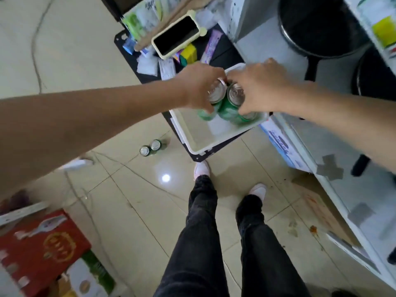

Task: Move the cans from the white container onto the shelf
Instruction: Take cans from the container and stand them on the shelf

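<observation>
A white container (pixel 200 136) sits on a black low table just ahead of my feet. Over its far end I hold two green cans with silver tops side by side. My left hand (pixel 198 86) grips the left can (pixel 214 97) from above. My right hand (pixel 260 85) is wrapped round the right can (pixel 232 103). A third green can (pixel 248 117) shows partly under my right hand against the container's right wall. The near half of the container shows a bare white bottom. The white shelf (pixel 334 151) runs along the right side.
Two more green cans (pixel 150 147) stand on the tiled floor left of the container. A phone (pixel 176 36) lies on clutter behind it. Black pans (pixel 321 26) sit on the shelf. A red box (pixel 42 251) stands at lower left. My legs are below centre.
</observation>
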The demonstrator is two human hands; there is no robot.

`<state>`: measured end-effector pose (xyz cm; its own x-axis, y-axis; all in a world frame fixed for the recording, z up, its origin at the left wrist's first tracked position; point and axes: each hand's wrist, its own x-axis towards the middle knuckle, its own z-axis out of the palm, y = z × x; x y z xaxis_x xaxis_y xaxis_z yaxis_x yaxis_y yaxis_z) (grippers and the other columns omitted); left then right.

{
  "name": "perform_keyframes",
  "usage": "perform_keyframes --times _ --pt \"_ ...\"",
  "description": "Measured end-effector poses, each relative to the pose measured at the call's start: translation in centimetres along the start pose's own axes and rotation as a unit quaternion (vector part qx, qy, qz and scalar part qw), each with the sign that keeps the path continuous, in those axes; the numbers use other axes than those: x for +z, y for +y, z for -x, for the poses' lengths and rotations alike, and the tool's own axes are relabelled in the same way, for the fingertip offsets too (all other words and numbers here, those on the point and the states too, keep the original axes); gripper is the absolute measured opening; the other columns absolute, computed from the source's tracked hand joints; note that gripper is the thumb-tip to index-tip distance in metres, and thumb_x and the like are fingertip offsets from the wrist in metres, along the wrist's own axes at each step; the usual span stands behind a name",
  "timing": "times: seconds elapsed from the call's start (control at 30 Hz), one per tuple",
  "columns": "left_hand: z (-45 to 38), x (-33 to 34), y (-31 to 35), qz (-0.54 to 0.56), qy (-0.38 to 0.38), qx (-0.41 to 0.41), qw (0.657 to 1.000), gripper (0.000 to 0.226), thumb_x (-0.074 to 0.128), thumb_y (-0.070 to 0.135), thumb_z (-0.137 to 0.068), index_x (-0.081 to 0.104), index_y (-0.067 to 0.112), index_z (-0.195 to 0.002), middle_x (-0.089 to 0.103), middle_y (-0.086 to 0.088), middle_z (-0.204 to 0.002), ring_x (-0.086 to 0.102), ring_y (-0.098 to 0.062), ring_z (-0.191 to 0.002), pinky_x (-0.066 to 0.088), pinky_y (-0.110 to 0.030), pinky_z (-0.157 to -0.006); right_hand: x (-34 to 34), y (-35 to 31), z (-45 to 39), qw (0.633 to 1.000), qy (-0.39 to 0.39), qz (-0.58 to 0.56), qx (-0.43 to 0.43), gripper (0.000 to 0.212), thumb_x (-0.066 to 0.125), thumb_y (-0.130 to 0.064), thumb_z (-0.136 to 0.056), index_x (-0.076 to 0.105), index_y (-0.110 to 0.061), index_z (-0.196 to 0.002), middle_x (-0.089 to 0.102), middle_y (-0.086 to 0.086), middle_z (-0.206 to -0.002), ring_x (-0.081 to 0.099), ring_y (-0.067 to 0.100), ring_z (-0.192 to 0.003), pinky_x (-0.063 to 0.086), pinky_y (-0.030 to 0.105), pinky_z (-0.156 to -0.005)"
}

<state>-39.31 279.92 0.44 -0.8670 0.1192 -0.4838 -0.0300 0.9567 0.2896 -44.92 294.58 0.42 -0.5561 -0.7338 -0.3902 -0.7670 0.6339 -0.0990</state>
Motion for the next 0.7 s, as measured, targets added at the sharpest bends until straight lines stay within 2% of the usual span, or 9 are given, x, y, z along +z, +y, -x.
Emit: perform_keyframes --times 0.17,0.27,0.33,0.37,0.47,0.5,0.53,0.63,0.7 --pt "5.9 -12.1 10.1 -0.090 0.012 0.095 0.991 0.070 0.078 0.026 -0.062 0.050 0.022 -0.126 0.063 -0.006 -0.112 0.056 -0.028 -0.103 0.032 -0.023 -0.073 -12.0 2.8 12.2 0.997 0.050 -0.050 0.040 0.059 0.077 -0.041 -0.052 0.058 -0.027 -0.106 0.069 0.013 -0.092 0.058 0.032 -0.080 0.037 0.030 -0.065" --pt "8.6 -18.1 17.6 -0.088 0.011 0.159 0.983 0.064 0.079 0.025 -0.058 0.055 0.027 -0.117 0.056 0.008 -0.096 0.052 -0.015 -0.089 0.037 -0.023 -0.072 -17.4 5.4 21.3 0.986 0.091 -0.093 0.104 0.060 0.075 -0.047 -0.048 0.058 -0.034 -0.104 0.069 0.009 -0.091 0.051 0.025 -0.076 0.042 0.031 -0.065" --pt "9.5 -21.0 22.8 -0.073 0.009 0.203 0.976 0.057 0.079 0.024 -0.057 0.056 0.032 -0.108 0.059 0.010 -0.096 0.056 -0.012 -0.087 0.044 -0.023 -0.072 -19.9 7.2 27.2 0.977 0.112 -0.118 0.142 0.061 0.073 -0.047 -0.045 0.058 -0.037 -0.104 0.069 0.004 -0.091 0.054 0.025 -0.080 0.045 0.031 -0.070" --pt "9.6 -22.0 25.5 -0.060 0.005 0.227 0.972 0.054 0.080 0.022 -0.057 0.056 0.033 -0.105 0.063 0.009 -0.097 0.059 -0.012 -0.088 0.047 -0.023 -0.076 -20.8 8.3 30.0 0.971 0.117 -0.134 0.161 0.061 0.073 -0.047 -0.044 0.059 -0.037 -0.103 0.068 0.002 -0.090 0.056 0.024 -0.081 0.045 0.030 -0.071" --pt "8.9 -23.1 33.8 -0.035 -0.017 0.294 0.955 0.055 0.080 0.017 -0.058 0.058 0.030 -0.107 0.069 0.003 -0.105 0.066 -0.015 -0.095 0.053 -0.035 -0.091 -22.0 11.8 37.8 0.951 0.133 -0.159 0.228 0.055 0.077 -0.046 -0.047 0.058 -0.040 -0.099 0.064 -0.005 -0.086 0.058 0.021 -0.083 0.042 0.027 -0.072" --pt "8.5 -22.9 36.5 -0.037 -0.024 0.312 0.949 0.057 0.081 0.020 -0.057 0.058 0.032 -0.108 0.069 0.001 -0.108 0.067 -0.019 -0.098 0.054 -0.041 -0.091 -21.8 12.9 40.1 0.945 0.140 -0.154 0.252 0.055 0.077 -0.046 -0.049 0.057 -0.041 -0.100 0.062 -0.008 -0.083 0.056 0.021 -0.082 0.040 0.026 -0.072" --pt "8.1 -22.3 39.0 -0.043 -0.026 0.328 0.943 0.058 0.080 0.024 -0.056 0.057 0.034 -0.108 0.069 0.001 -0.108 0.067 -0.021 -0.097 0.057 -0.041 -0.086 -21.3 14.0 42.2 0.938 0.147 -0.148 0.278 0.056 0.077 -0.047 -0.050 0.057 -0.041 -0.101 0.059 -0.009 -0.080 0.054 0.020 -0.081 0.037 0.025 -0.071" --pt "6.5 -19.8 45.6 -0.068 -0.026 0.373 0.925 0.058 0.080 0.023 -0.059 0.059 0.026 -0.113 0.065 0.009 -0.097 0.065 -0.003 -0.084 0.054 -0.014 -0.068 -18.7 16.8 47.2 0.905 0.164 -0.169 0.355 0.056 0.076 -0.048 -0.045 0.058 -0.039 -0.097 0.064 -0.004 -0.082 0.057 0.018 -0.072 0.041 0.023 -0.060" --pt "5.1 -17.6 49.4 -0.096 -0.023 0.385 0.918 0.058 0.079 0.023 -0.061 0.058 0.024 -0.115 0.060 0.013 -0.090 0.062 0.003 -0.079 0.048 -0.011 -0.067 -16.2 18.6 49.3 0.890 0.161 -0.179 0.387 0.059 0.077 -0.045 -0.046 0.062 -0.034 -0.102 0.070 0.001 -0.101 0.062 0.023 -0.086 0.048 0.027 -0.069"
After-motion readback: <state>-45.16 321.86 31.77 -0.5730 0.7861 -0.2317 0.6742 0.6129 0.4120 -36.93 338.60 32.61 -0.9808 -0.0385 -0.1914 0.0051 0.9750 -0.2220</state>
